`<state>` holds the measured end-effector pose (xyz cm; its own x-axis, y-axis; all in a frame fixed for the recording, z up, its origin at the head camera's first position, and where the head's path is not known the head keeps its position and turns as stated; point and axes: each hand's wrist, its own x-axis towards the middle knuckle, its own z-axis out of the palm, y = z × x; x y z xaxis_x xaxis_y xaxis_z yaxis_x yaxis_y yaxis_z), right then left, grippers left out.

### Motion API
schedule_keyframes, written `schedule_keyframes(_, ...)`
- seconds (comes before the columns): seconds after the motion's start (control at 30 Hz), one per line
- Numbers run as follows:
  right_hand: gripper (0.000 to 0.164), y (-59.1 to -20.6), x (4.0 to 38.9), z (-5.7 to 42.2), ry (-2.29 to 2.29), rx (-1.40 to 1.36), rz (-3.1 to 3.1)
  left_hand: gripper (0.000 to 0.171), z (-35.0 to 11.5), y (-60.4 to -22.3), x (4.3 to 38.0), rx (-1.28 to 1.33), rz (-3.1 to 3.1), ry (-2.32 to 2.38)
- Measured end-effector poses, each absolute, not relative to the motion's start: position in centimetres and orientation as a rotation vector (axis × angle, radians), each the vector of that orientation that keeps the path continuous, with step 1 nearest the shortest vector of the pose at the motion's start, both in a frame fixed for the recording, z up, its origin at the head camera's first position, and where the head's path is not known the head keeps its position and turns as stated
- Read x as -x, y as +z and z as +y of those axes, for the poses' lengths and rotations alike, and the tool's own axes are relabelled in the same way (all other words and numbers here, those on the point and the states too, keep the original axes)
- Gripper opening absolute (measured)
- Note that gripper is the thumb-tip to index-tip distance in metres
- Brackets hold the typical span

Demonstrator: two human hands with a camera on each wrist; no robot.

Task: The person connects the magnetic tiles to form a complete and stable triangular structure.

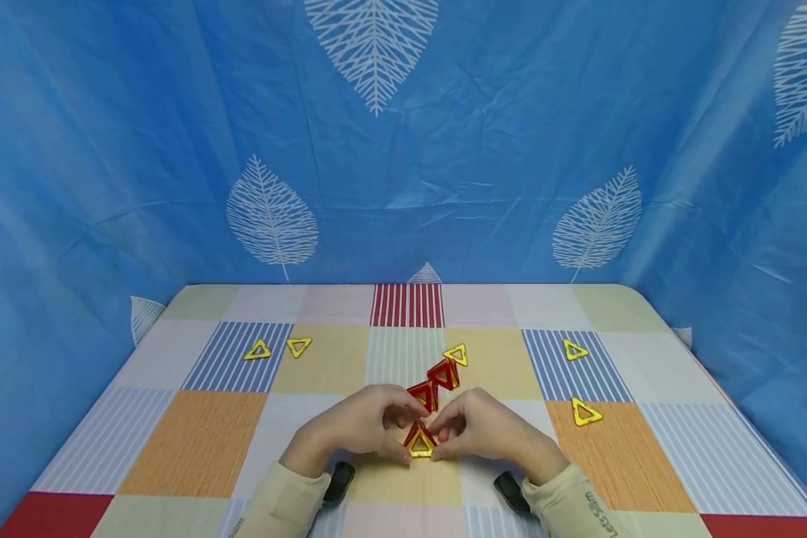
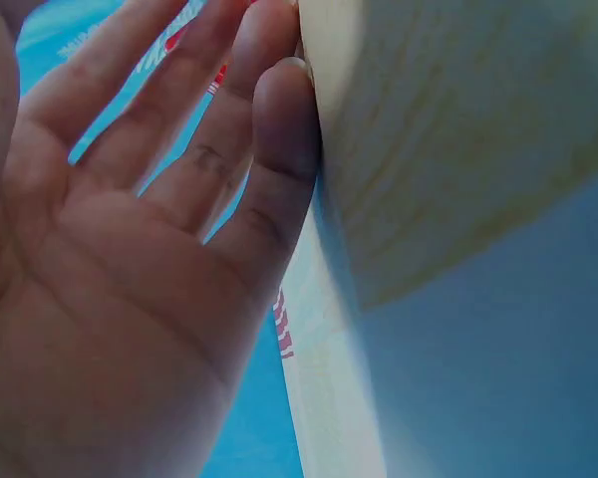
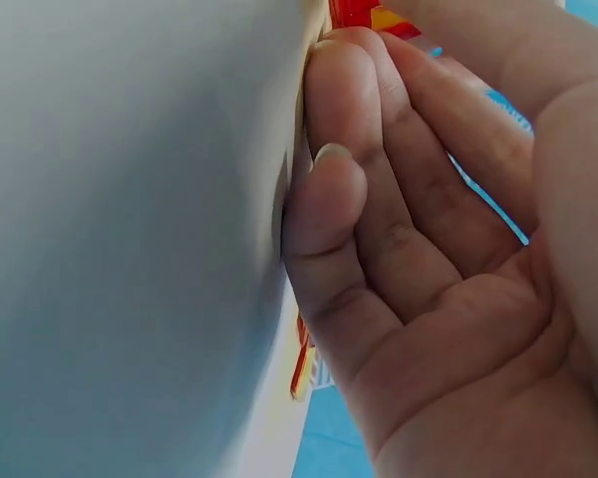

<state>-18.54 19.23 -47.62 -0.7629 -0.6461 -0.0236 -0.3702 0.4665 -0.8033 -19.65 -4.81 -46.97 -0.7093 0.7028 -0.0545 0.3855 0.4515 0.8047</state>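
Observation:
Between both hands stands a small pyramid of triangular tiles (image 1: 420, 446), its front yellow and its sides red. My left hand (image 1: 359, 422) holds it from the left, thumb at the lower front corner and index finger near the top. From the right, my right hand (image 1: 487, 430) pinches the pyramid's other side with thumb and forefinger. In the left wrist view the other fingers (image 2: 204, 149) of that hand rest along the tabletop. The right wrist view shows the little finger (image 3: 329, 194) against the table, with a red and yellow piece (image 3: 354, 12) beyond the fingertips.
Just behind the hands are a red tile pyramid (image 1: 422, 397) and another red one (image 1: 442, 375), with a yellow triangle (image 1: 456, 354) touching distance behind. Loose yellow triangles lie at left (image 1: 258, 350) and right (image 1: 586, 412) on the patchwork tablecloth (image 1: 222, 444). A blue curtain (image 1: 444, 172) surrounds the table.

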Motion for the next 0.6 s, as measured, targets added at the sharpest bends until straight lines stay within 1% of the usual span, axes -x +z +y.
schedule_keyframes(0.07, 0.015, -47.6, 18.6, 19.4, -1.172, 0.865, 2.398, 0.054, -4.7, -47.0, 19.5, -0.92, 2.328, 1.098)
schedule_keyframes(0.13, 0.012, -47.6, 18.6, 19.6, -1.16, 0.868, 2.405, 0.053, -4.6, -47.0, 19.4, -0.91, 2.332, 1.069)
schedule_keyframes(0.27, 0.009, -47.4, 18.7, 20.0, -1.136, 0.876, 2.444, 0.046, -4.6, -46.9, 19.3, -0.898, 2.334, 1.064)
schedule_keyframes(0.47, 0.011, -46.8, 18.8, 20.9, -1.137, 0.853, 2.446, 0.034, -4.6, -47.0, 19.3, -0.918, 2.34, 1.064)
schedule_keyframes(0.6, 0.015, -46.4, 19.1, 22.3, -1.164, 0.816, 2.476, 0.031, -4.5, -47.1, 19.2, -0.897, 2.339, 1.058)
